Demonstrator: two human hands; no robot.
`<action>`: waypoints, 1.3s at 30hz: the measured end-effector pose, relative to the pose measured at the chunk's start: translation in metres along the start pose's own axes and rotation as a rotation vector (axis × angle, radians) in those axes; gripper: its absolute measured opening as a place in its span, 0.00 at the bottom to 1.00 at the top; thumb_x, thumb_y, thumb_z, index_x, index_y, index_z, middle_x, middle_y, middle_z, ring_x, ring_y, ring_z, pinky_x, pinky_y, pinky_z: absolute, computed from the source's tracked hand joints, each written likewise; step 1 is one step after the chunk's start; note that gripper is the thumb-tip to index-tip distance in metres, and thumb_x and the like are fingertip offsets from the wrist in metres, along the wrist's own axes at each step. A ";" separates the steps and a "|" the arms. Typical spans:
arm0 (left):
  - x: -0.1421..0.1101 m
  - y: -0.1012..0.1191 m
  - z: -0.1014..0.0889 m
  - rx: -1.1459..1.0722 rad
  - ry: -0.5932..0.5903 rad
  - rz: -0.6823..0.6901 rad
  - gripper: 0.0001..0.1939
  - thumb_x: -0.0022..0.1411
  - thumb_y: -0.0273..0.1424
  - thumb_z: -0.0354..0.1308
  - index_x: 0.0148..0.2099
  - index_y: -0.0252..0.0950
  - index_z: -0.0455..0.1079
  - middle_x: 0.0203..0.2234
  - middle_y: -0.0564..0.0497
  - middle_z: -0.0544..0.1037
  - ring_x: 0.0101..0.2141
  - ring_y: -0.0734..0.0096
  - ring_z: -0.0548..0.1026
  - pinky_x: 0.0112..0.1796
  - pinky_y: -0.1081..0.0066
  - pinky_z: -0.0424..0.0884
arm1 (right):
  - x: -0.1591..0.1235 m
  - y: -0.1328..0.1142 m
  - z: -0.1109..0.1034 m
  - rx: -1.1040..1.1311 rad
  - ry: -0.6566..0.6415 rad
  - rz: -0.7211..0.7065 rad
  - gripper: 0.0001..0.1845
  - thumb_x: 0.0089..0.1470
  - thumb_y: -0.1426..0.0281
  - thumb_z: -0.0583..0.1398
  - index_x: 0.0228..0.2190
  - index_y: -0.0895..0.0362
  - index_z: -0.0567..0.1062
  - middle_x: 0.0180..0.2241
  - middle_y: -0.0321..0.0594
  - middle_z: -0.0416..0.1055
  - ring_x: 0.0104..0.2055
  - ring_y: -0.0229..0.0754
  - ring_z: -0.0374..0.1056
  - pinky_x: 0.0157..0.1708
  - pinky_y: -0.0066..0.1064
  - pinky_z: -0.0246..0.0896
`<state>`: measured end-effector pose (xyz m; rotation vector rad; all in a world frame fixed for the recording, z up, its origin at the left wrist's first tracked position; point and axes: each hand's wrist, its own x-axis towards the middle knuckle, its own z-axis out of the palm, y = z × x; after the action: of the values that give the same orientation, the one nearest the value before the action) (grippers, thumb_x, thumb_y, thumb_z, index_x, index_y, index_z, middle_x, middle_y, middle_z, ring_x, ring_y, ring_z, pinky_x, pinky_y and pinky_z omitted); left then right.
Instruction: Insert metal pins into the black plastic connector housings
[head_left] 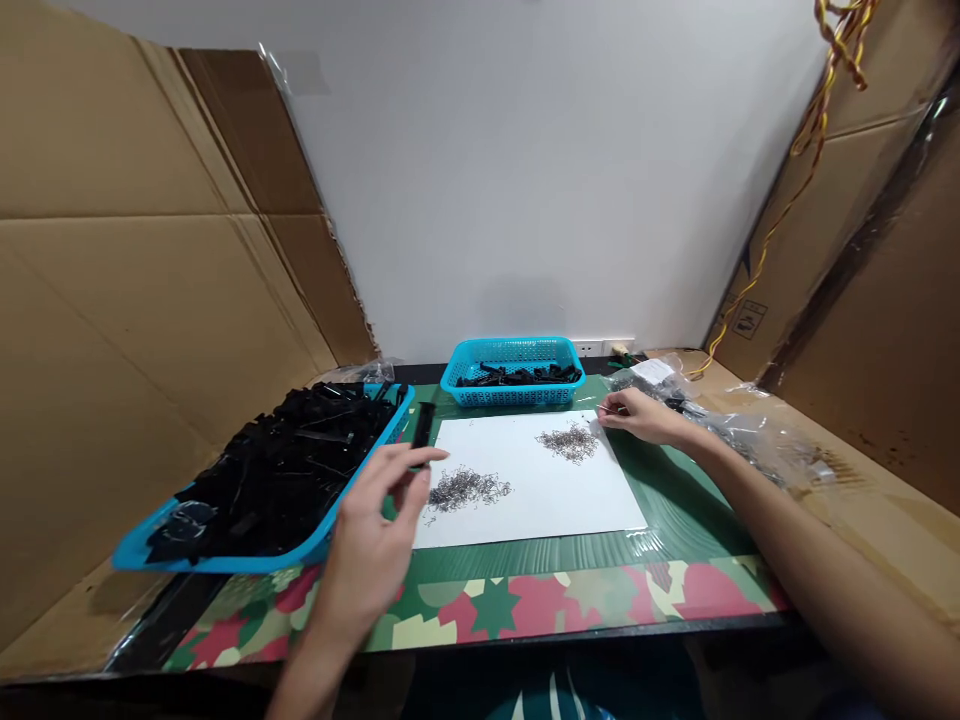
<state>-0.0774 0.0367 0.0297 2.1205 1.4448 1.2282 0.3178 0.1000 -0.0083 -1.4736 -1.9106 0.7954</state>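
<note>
"Black, slim, straight: where do you have that piece?"

"From my remote station I see the slim, straight black bar (pixel 424 425) pinched in the left hand (pixel 375 505), raised near the large blue plastic basket (pixel 277 562)."

"And the right hand (pixel 637 413)?"

"Well apart from the left, at the far right corner of the white rectangular sheet (pixel 544 515). Its fingertips are close together; I can't tell what they grip. Nearby lies a loose brownish pile of tiny wire-like pieces (pixel 571 443)."

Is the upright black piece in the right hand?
No, the left hand holds the black piece; the right hand is by the white sheet.
</note>
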 end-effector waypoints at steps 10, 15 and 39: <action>-0.020 0.044 0.067 -0.391 -0.217 -0.121 0.14 0.73 0.42 0.57 0.49 0.40 0.78 0.42 0.49 0.77 0.37 0.67 0.75 0.37 0.69 0.70 | -0.025 -0.083 0.065 0.705 -0.105 -0.128 0.19 0.56 0.54 0.70 0.33 0.56 0.75 0.27 0.32 0.61 0.24 0.33 0.49 0.24 0.29 0.42; -0.027 0.048 0.078 -0.488 -0.166 -0.132 0.14 0.74 0.42 0.56 0.46 0.38 0.77 0.36 0.51 0.74 0.34 0.68 0.73 0.36 0.70 0.68 | -0.035 -0.103 0.096 0.803 -0.113 -0.135 0.19 0.54 0.55 0.72 0.31 0.57 0.77 0.24 0.31 0.60 0.24 0.33 0.48 0.24 0.29 0.44; -0.033 0.041 0.070 -0.383 -0.295 -0.144 0.13 0.72 0.40 0.55 0.36 0.39 0.71 0.34 0.51 0.70 0.34 0.67 0.68 0.35 0.69 0.64 | -0.042 -0.097 0.088 0.252 0.028 -0.495 0.11 0.64 0.63 0.65 0.36 0.55 0.87 0.25 0.39 0.73 0.25 0.38 0.61 0.26 0.31 0.53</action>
<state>-0.0016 0.0044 -0.0007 1.8132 1.1110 0.9947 0.1999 0.0305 0.0051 -0.8073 -1.9525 0.7382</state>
